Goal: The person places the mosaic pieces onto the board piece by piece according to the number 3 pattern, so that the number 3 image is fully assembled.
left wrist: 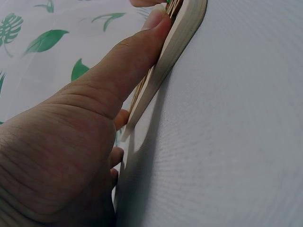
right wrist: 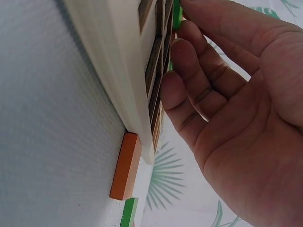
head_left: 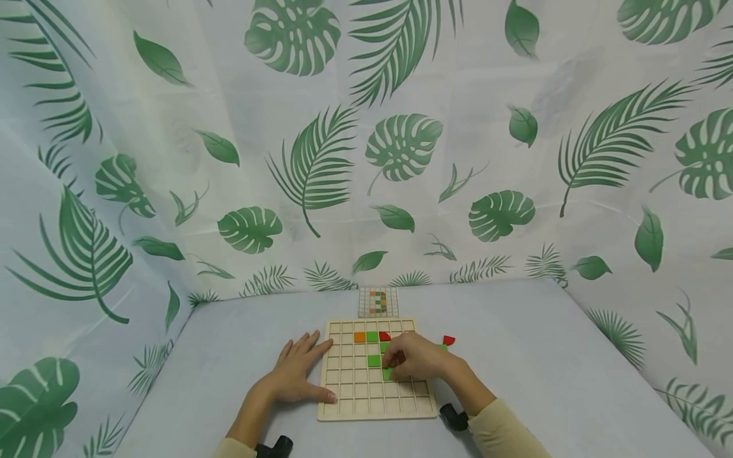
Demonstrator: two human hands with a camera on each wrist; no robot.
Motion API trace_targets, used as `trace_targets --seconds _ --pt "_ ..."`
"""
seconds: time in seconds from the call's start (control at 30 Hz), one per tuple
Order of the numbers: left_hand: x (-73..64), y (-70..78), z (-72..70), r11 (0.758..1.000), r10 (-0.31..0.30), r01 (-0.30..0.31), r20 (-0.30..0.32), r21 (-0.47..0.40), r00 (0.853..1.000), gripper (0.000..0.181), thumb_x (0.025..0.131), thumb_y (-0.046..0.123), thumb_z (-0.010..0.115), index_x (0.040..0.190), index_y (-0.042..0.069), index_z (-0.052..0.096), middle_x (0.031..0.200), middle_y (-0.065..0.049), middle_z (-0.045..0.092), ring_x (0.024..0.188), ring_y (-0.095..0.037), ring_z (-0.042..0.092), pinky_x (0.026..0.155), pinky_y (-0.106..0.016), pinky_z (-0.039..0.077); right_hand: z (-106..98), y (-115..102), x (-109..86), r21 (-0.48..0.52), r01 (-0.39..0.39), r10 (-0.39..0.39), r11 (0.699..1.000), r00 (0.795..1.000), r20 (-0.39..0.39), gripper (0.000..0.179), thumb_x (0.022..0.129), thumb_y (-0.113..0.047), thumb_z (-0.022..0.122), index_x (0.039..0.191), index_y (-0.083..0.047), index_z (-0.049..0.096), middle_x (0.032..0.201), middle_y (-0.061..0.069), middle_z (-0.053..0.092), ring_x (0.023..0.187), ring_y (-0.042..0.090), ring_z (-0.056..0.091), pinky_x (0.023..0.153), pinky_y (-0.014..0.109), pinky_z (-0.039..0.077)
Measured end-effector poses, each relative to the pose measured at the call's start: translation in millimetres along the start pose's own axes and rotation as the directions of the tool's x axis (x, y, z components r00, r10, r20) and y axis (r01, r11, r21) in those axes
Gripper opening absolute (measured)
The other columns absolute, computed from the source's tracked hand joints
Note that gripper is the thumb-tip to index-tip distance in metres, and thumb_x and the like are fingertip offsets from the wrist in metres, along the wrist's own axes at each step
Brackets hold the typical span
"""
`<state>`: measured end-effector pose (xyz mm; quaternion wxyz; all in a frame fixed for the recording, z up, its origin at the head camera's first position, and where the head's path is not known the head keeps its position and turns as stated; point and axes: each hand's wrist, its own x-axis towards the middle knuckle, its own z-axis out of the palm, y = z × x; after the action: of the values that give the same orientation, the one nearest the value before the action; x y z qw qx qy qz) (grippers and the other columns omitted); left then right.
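A wooden grid board lies on the table. My left hand rests at its left edge with spread fingers, and the thumb lies over the rim. Above the right half of the grid, my right hand pinches a green square tile at a cell, the fingertips partly covering it. In the right wrist view that green tile shows at the thumb tip. Seated in the grid are an orange tile, a green tile, a red rounded tile and another green tile.
Behind the board lies a pattern card with a small coloured grid. Right of the board are a loose red piece, a green piece and an orange block, the last hidden by my hand in the head view. A leaf-print curtain surrounds the table.
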<state>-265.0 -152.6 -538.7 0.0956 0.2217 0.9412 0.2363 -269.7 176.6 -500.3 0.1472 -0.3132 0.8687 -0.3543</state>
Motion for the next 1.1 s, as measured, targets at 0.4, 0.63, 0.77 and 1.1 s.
trace_targets --seconds 0.4,0.63,0.77,1.1 --pt "-0.3 3.4 -1.1 1.0 0.007 -0.007 -0.009 -0.004 1.0 0.118 0.066 0.078 0.082 0.162 0.026 0.037 0.174 -0.014 0.019 0.162 -0.04 0.01 0.128 -0.068 0.0 1 2 0.6 -0.015 -0.003 0.003 1.0 1.0 -0.011 0.016 0.082 -0.004 0.086 0.09 -0.016 0.079 0.086 -0.005 0.072 0.074 0.004 0.06 0.065 0.02 0.053" --pt "-1.7 2.7 -0.8 1.0 0.004 -0.004 0.0 -0.004 1.0 0.118 0.066 0.078 0.082 0.163 0.027 0.037 0.174 -0.014 0.019 0.162 -0.04 0.01 0.128 -0.067 -0.001 -1 0 -1.0 -0.018 0.005 -0.005 1.0 1.0 -0.013 0.013 0.085 -0.009 0.085 0.094 -0.015 0.081 0.088 -0.007 0.071 0.075 0.004 0.06 0.065 0.021 0.053" --pt "-0.8 0.8 -0.3 1.0 0.007 -0.007 -0.002 -0.006 1.0 0.118 0.066 0.079 0.082 0.163 0.027 0.037 0.174 -0.013 0.018 0.162 -0.04 0.01 0.128 -0.067 -0.002 -3 -1 -2.5 -0.042 -0.006 0.004 0.999 0.999 -0.038 0.012 0.087 -0.011 0.084 0.097 -0.015 0.081 0.091 -0.006 0.071 0.078 0.006 0.06 0.067 0.022 0.054" --pt "-0.9 0.0 -0.2 1.0 0.008 -0.008 0.002 -0.012 1.0 0.119 0.066 0.079 0.081 0.163 0.028 0.036 0.175 -0.012 0.017 0.163 -0.039 0.008 0.129 -0.066 -0.003 -12 0 -7.0 -0.053 -0.017 0.012 0.998 0.996 -0.093 0.018 0.09 -0.014 0.082 0.108 -0.012 0.08 0.097 -0.003 0.072 0.086 0.01 0.059 0.072 0.022 0.053"
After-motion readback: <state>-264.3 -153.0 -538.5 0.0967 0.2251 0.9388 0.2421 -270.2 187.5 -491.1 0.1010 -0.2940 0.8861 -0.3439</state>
